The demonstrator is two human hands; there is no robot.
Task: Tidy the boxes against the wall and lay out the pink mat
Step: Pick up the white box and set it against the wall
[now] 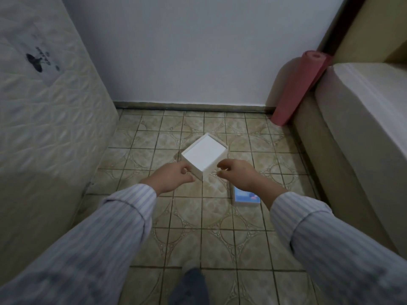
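Left hand: ours, fingers curled, touching the white box mid-floor; grip unclear to us. Right hand: half-curled, beside the box, not touching. Blue box: partly hidden behind our wrist. Pink mat: rolled, leaning in the corner.

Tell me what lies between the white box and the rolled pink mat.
Head view: only bare tiled floor lies between the white box and the rolled pink mat leaning in the corner.
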